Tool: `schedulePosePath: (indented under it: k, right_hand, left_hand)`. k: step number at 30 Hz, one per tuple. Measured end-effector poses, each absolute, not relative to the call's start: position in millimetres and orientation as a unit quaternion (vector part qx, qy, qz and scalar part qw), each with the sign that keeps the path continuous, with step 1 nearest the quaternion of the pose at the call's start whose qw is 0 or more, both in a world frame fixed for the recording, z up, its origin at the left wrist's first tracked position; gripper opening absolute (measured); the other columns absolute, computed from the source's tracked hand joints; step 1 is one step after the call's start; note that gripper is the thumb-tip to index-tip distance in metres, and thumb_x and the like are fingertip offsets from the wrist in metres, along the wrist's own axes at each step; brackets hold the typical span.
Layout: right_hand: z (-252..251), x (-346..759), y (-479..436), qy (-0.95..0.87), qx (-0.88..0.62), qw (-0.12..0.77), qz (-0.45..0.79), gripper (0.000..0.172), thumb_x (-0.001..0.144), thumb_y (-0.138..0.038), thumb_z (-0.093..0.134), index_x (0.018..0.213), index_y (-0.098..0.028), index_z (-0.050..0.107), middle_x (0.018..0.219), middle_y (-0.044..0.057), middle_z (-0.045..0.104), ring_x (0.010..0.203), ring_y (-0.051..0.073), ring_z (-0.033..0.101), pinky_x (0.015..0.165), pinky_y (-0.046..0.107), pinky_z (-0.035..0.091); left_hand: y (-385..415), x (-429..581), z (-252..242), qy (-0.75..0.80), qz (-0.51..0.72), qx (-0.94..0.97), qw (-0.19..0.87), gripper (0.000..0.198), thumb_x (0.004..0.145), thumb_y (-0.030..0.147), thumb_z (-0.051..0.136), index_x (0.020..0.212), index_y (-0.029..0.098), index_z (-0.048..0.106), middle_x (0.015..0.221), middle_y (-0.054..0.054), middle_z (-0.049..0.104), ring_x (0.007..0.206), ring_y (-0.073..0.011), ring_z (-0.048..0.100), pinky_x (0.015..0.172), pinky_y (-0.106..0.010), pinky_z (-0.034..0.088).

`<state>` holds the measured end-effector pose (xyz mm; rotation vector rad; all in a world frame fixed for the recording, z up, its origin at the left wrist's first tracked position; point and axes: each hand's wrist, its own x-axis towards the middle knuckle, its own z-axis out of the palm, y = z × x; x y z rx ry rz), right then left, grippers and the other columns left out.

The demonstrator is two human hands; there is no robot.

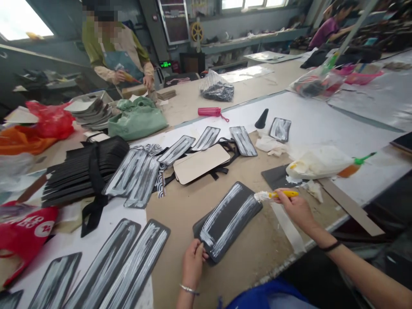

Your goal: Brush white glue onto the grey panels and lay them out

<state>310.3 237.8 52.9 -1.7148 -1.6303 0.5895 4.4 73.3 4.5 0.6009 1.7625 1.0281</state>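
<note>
A black rounded panel [229,219] with white glue streaks along its edges lies on brown board in front of me. My left hand [194,262] pinches its near left corner. In my right hand [294,210] is a yellow-handled brush [288,194], its glue-coated bristles at the panel's right end. Beyond the panel rests a beige board [202,164] on black straps. Glue-streaked panels lie around, among them a long one [138,266] at the lower left and a small one [280,129] farther back. A white glue bottle [318,163] with an orange and green nozzle lies at the right.
Stacked black pieces [86,169] and a green cloth bag [138,118] stand at the left, near a red bag [25,236]. A pink cylinder [209,112] and a black cone [262,119] are farther back. One person [120,56] works across the table, another [328,32] at the far right.
</note>
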Motion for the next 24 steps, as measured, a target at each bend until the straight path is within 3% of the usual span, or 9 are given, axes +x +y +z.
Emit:
schedulePosePath:
  k: [7,10,16,19,24]
  right_hand:
    - [57.3,298.9,223.7,-0.768,-0.516,0.353,0.141,0.029,0.089,-0.039,0.042,0.092,-0.019,0.063,0.090,0.010,0.067,0.086,0.023,0.064,0.080,0.038,0.052]
    - [47.6,278.8,195.6,-0.825,-0.435,0.334,0.137,0.023,0.091,-0.029,0.043,0.102,-0.020,0.061,0.095,0.010,0.066,0.092,0.022,0.062,0.082,0.039,0.053]
    - [67.3,239.0,133.5,-0.856,-0.312,0.322,0.256,0.024,0.091,-0.022,0.043,0.110,-0.020,0.057,0.095,0.008,0.066,0.089,0.018,0.062,0.078,0.029,0.055]
    - [78.7,242.8,137.6,-0.841,-0.317,0.345,0.271,0.024,0.090,-0.022,0.046,0.110,-0.020,0.058,0.096,0.008,0.066,0.091,0.018,0.062,0.080,0.029,0.054]
    - [61.5,260.5,161.2,-0.841,-0.382,0.344,0.168,0.021,0.088,-0.022,0.049,0.106,-0.021,0.061,0.095,0.010,0.066,0.091,0.022,0.063,0.080,0.037,0.054]
  left_hand:
    - [71.9,4.5,1.8,0.739,0.421,0.221,0.478,0.047,0.051,0.059,0.060,0.070,0.017,0.056,0.050,0.000,0.057,0.049,-0.0165,0.056,0.049,-0.028,0.043]
    - [72.6,5.5,3.0,0.742,0.423,0.212,0.476,0.051,0.048,0.061,0.062,0.071,0.016,0.056,0.050,0.000,0.057,0.049,-0.0167,0.056,0.049,-0.028,0.043]
    - [72.2,6.4,8.8,0.744,0.424,0.209,0.472,0.051,0.047,0.062,0.063,0.070,0.017,0.056,0.050,0.000,0.056,0.049,-0.0166,0.057,0.049,-0.028,0.044]
    - [69.6,4.6,12.9,0.737,0.420,0.235,0.475,0.044,0.052,0.059,0.061,0.065,0.017,0.055,0.048,0.001,0.055,0.047,-0.0146,0.054,0.046,-0.026,0.042]
    - [64.5,2.6,14.5,0.733,0.426,0.240,0.473,0.036,0.056,0.053,0.059,0.056,0.018,0.052,0.047,0.002,0.053,0.045,-0.0119,0.052,0.045,-0.024,0.041]
